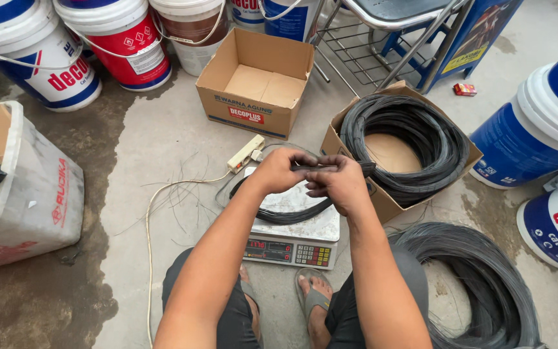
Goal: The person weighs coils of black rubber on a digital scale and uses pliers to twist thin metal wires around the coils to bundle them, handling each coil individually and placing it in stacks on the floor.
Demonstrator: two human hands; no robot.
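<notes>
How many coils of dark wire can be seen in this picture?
3: one coil in the open box right of the hands, one on the floor at lower right, one small coil on the scale.

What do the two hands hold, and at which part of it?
Both the left hand and right hand grip a bundle of dark wire at its upper end; the loop below rests on the scale.
</notes>
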